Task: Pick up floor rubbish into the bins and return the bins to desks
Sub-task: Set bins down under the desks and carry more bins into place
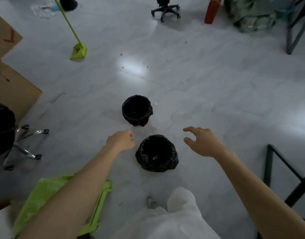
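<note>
Nearest on the pale grey polished floor, the small round bin lined with a crinkled black plastic bag stands upright between the two bare hands. The left hand hovers just beside its left rim, fingers curled into a loose fist; whether they pinch a scrap I cannot tell. The right hand hangs to the right of the rim, fingers spread wide and empty. Both look about equally near the bin. Just beyond stands a second black-lined bin with a pink base, also upright. Small dark specks of rubbish lie further out, and a lime-green long-handled dustpan beyond them towards the left.
</note>
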A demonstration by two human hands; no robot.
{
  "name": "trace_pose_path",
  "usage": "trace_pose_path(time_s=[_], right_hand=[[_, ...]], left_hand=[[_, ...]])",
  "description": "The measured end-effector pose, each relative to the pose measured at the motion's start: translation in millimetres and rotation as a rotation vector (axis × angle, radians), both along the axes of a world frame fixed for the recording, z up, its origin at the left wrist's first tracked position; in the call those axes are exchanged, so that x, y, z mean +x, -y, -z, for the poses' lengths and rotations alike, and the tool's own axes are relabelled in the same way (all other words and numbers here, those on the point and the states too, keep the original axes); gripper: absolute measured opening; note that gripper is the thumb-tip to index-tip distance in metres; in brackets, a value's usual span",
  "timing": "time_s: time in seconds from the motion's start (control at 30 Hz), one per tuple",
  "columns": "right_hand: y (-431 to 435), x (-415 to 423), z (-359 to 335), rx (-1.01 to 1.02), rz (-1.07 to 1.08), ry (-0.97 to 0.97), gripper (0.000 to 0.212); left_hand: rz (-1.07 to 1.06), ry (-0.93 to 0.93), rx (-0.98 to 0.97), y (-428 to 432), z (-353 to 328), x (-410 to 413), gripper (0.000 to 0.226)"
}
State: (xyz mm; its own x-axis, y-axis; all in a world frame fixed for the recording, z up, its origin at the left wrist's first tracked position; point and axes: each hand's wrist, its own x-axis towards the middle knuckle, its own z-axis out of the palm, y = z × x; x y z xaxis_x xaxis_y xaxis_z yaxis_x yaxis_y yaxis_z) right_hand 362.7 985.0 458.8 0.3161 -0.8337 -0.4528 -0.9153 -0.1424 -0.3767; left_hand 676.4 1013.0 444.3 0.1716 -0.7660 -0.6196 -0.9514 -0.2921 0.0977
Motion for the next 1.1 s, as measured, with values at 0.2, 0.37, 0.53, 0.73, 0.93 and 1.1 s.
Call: trace_pose_path(time_s=[0.2, 0.37, 0.53, 0.73, 0.93, 1.1], right_hand=[[110.0, 31.5, 41.7, 0.08, 0.069, 0.015, 0.051], [190.5, 54.7, 84.6, 0.191, 0.068, 0.001, 0.053], [239.1, 66.8, 129.7, 0.257, 0.171, 0.021, 0.052], [271.7, 84.2, 238.5, 0.397, 0.383, 0.001, 0.054], [277.0, 130.6, 357.0, 0.543, 0.516, -0.005, 0.055], [269.5, 161.4, 449.5, 0.582, 0.588, -0.003, 0.05]], left_hand=[[0.023, -0.021, 0.052, 122.5, 36.3, 33.2, 0.044], [-0.047, -0.051, 0.135, 203.6, 79.4, 54.7, 0.045], [-0.089, -0.1, 0.185, 263.0, 132.2, 67.8, 0.041], [-0.168, -0.19, 0.312, 331.5, 242.7, 89.2, 0.039], [-0.243, -0.215, 0.417, 369.1, 359.7, 120.3, 0.043], [-0.347, -0.243, 0.448, 385.8, 451.6, 144.1, 0.043]])
